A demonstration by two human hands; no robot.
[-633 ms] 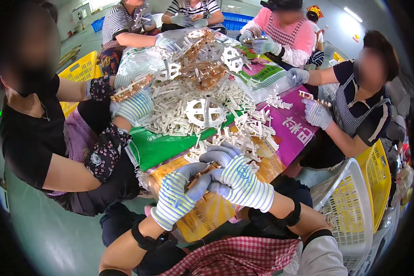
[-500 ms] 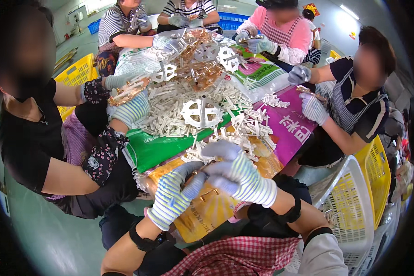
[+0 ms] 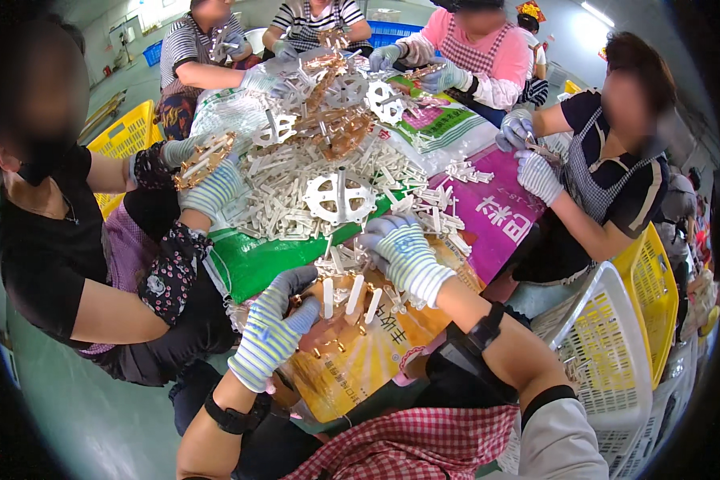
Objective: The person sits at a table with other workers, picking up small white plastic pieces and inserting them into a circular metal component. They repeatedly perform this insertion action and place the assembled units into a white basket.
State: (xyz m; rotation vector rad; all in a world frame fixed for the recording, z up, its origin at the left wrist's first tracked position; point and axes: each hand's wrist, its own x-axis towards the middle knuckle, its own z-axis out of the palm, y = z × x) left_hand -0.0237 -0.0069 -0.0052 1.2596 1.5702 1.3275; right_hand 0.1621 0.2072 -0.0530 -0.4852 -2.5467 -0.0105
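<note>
A: Nearest first. Left hand (image 3: 274, 328), striped glove, fingers curled under a brown branched frame (image 3: 328, 320) and closed on it. White plastic sticks (image 3: 352, 296) stand on several of its prongs; other prongs, at the side nearer the body, are bare.

B: Right hand (image 3: 400, 252)?

A: Just beyond and to the right of the left hand, palm down over the loose sticks. Fingers bent; whether it pinches a stick I cannot tell.

B: Progress?

A: Judged part-way. Some prongs filled, some not. Beyond the right hand lies a large heap of loose white sticks (image 3: 296, 180) with a white spoked wheel (image 3: 340, 194) on top, so plenty of stock is left. Farther off, more wheels and brown frames lie on the pile.

B: Room to move?

A: Tight. The tabletop (image 3: 360, 364), covered in coloured sacks, ends just under the left wrist. A co-worker's gloved hand (image 3: 212, 188) holding another brown frame sits to the left and beyond; another co-worker's hands (image 3: 536, 172) work to the right and beyond. A white basket (image 3: 608, 352) stands close by the right elbow.
</note>
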